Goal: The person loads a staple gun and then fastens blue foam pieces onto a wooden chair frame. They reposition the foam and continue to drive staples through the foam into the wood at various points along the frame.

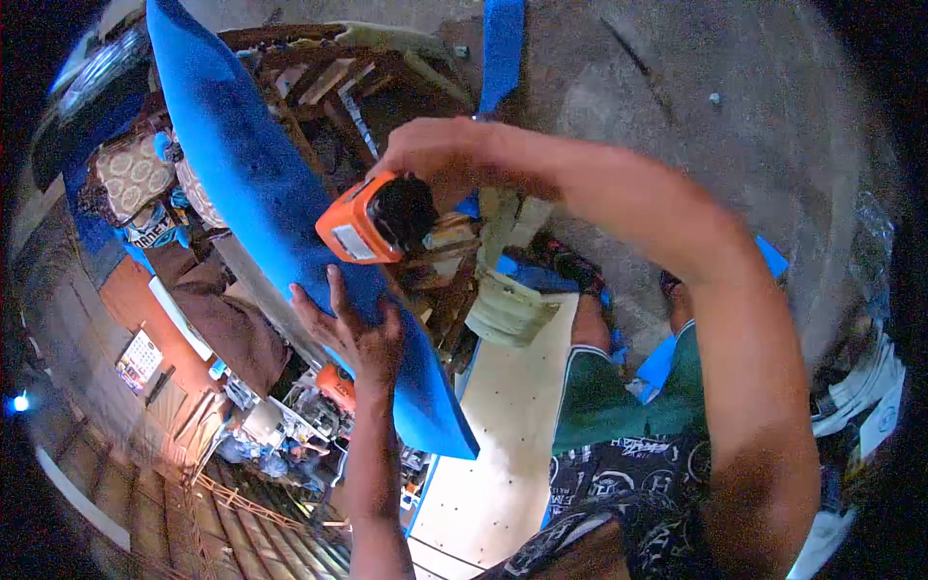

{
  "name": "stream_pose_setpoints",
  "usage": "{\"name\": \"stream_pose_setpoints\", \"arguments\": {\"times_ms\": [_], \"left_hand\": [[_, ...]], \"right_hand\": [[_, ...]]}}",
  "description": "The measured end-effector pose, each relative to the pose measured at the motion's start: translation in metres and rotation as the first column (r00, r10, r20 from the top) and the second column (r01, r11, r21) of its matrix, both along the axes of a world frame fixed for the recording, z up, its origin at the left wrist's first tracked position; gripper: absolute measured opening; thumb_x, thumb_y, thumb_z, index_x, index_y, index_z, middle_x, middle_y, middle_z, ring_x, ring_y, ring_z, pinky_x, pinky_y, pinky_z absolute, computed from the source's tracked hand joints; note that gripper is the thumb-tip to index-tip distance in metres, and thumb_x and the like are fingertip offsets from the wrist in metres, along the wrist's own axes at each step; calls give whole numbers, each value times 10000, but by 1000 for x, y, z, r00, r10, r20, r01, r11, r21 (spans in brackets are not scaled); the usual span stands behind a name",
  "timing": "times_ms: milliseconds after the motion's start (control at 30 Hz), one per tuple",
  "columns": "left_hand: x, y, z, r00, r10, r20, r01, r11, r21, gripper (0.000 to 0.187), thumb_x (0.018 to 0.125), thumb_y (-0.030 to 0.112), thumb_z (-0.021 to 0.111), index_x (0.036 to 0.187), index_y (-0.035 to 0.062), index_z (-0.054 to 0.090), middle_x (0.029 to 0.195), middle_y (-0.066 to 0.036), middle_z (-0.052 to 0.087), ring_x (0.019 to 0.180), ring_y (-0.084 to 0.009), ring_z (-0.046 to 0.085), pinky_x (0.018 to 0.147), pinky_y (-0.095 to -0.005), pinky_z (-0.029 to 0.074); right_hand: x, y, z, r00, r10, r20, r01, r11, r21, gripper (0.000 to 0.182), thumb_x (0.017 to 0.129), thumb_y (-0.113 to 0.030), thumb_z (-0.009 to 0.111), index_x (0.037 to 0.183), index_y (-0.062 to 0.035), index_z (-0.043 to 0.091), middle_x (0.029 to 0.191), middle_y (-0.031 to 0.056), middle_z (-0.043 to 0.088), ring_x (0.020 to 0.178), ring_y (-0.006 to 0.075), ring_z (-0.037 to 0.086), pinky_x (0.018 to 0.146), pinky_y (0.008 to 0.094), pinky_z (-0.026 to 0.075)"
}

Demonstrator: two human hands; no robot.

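A long blue foam-like piece [251, 174] runs slantwise from the upper left to the lower middle. My left hand [362, 333] rests on its lower part with the fingers spread. My right hand [425, 150] is closed on an orange boxy tool [353, 227] with a pale label and a dark end. The tool is over the edge of the blue piece; whether it touches cannot be made out. My right fingers are mostly hidden.
A wooden frame [319, 82] stands behind the blue piece. A pale board [493, 425] with small dark dots lies near my legs. Blue scraps [657, 367] and a blue strip [501, 58] are on the floor. Another orange object [335, 387] sits past my left forearm.
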State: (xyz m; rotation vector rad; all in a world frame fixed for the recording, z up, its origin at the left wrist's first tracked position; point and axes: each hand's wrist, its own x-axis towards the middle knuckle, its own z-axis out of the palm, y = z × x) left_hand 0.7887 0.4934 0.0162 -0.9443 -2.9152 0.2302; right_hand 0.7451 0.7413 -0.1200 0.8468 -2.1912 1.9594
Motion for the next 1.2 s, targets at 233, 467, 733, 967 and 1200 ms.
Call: {"name": "stream_pose_setpoints", "arguments": {"times_ms": [233, 467, 733, 967, 1200], "left_hand": [[-1, -5, -2, 1000, -5, 0, 5, 1000, 17, 726, 668, 131, 760, 1310, 236, 439, 1484, -296, 126, 1381, -463, 129, 1098, -563, 154], [-2, -10, -5, 999, -37, -7, 38, 999, 37, 521, 680, 144, 758, 1139, 187, 516, 1473, -327, 141, 1374, -485, 139, 1096, -569, 156], [-3, -8, -5, 994, -91, -64, 91, 996, -12, 496, 675, 240, 813, 1094, 137, 567, 1473, -299, 184, 1374, -439, 198, 1098, -537, 210], [-5, -18, -9, 992, -115, -49, 118, 991, 65, 591, 667, 146, 762, 1188, 145, 484, 1458, -315, 202, 1378, -457, 166, 1111, -544, 162], [-2, -10, -7, 998, -24, -52, 28, 997, 73, 989, 646, 184, 767, 1444, 70, 194, 1475, -279, 196, 1383, -427, 174, 1119, -535, 160]], "right_hand": [[30, 1, -16, 999, 50, 11, -46, 974, -222, 455, 569, -164, 784, 1002, -110, 655, 812, 145, 665, 763, 354, 634, 639, 360, 500], [26, -18, -22, 998, 53, -30, -60, 952, -299, 439, 596, -146, 758, 1021, -109, 655, 847, 150, 669, 791, 359, 636, 666, 375, 509], [25, -15, -12, 999, -15, 32, 19, 991, -129, 408, 579, -199, 765, 972, -147, 667, 819, 143, 668, 791, 370, 632, 651, 416, 501], [30, -7, 12, 994, -20, 106, 22, 1000, -12, 365, 644, -216, 727, 989, -125, 655, 799, 156, 660, 780, 382, 617, 655, 419, 498], [51, -20, -16, 999, -2, 52, 14, 976, -220, 400, 543, -263, 804, 907, -167, 670, 740, 105, 668, 730, 356, 641, 627, 395, 503]]}}
